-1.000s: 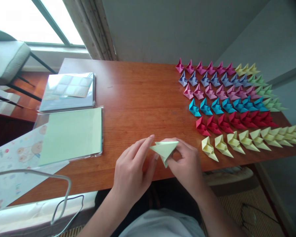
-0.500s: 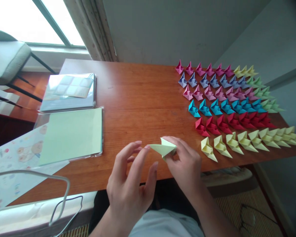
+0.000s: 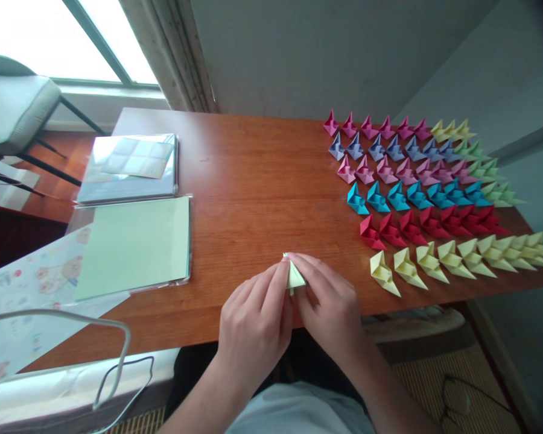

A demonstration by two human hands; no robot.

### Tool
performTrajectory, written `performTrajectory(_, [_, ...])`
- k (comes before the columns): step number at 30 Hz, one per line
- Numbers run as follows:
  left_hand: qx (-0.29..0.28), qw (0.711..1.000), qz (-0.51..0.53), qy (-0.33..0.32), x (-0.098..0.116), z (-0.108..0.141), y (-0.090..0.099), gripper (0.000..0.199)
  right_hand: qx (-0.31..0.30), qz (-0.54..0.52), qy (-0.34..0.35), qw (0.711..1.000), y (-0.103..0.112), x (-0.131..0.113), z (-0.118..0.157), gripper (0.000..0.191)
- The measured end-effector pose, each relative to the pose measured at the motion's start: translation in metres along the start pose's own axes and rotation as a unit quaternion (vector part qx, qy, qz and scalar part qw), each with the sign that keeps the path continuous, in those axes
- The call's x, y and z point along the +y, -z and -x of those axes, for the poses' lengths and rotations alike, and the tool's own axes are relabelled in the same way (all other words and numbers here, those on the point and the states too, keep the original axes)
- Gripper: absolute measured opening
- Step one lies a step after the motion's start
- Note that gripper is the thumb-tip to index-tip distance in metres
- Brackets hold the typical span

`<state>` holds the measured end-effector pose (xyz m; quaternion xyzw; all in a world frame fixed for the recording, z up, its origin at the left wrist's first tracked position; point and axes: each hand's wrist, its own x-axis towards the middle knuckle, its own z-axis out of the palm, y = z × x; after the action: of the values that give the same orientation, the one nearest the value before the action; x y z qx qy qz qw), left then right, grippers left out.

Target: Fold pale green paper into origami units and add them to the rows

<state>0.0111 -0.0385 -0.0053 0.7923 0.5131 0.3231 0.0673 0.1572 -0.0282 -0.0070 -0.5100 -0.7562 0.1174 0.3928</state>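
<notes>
A small pale green folded paper (image 3: pixel 295 277) is held between both hands over the front edge of the wooden table. My left hand (image 3: pixel 256 307) is closed, its fingertips pinching the paper from the left. From the right, my right hand (image 3: pixel 329 301) grips the same piece with its fingers closed. Much of the paper is hidden by the fingers. Nearest to my right hand is a row of pale yellow folded papers (image 3: pixel 382 271) along the table's front right.
Rows of folded papers, among them red (image 3: pixel 370 232), blue (image 3: pixel 356 199) and purple (image 3: pixel 336 146), fill the table's right side. Green sheets (image 3: pixel 136 247) and a wrapped pack (image 3: pixel 129 187) lie left. A white cable (image 3: pixel 127 343) arches at the lower left.
My left hand has moved right and closed on the folded paper, where its fingers were spread before. The paper has turned and now shows less between the hands.
</notes>
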Motion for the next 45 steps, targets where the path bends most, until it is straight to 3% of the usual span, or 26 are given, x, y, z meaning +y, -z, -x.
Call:
performTrajectory(4, [0.019,1.000,0.014,0.014,-0.005,-0.001,-0.004,0.041,-0.005,-0.013,0.002,1.000,-0.001,0.001,0.000,0.044])
performTrajectory(8, [0.014,0.991,0.114,0.063,-0.010,-0.005,0.000,0.041,-0.013,-0.043,0.000,0.999,0.002,0.007,-0.003,0.050])
performTrajectory(15, [-0.037,0.933,0.309,0.181,-0.016,-0.011,0.009,0.034,0.024,-0.082,-0.019,0.996,0.007,0.009,-0.008,0.039])
performTrajectory(20, [-0.055,0.895,0.379,0.228,-0.015,-0.011,0.006,0.032,0.020,-0.077,-0.017,0.997,0.010,0.007,-0.010,0.037])
performTrajectory(23, [-0.040,0.910,0.353,0.212,-0.012,-0.010,0.004,0.032,0.026,-0.092,-0.046,0.994,0.009,0.005,-0.010,0.035])
performTrajectory(28, [-0.011,0.958,0.257,0.129,-0.003,-0.006,-0.002,0.039,0.044,-0.126,-0.125,0.983,0.003,0.002,-0.013,0.028])
performTrajectory(34, [0.024,0.973,0.215,0.074,0.007,-0.002,-0.010,0.050,0.051,-0.170,-0.178,0.968,0.000,-0.002,-0.020,0.022])
performTrajectory(38, [0.025,0.972,0.216,0.086,0.009,-0.001,-0.012,0.048,0.066,-0.144,-0.181,0.971,-0.003,-0.003,-0.020,0.021])
performTrajectory(45, [0.009,0.949,0.266,0.170,0.000,-0.005,-0.005,0.045,0.076,-0.113,-0.100,0.986,-0.003,-0.002,-0.014,0.036])
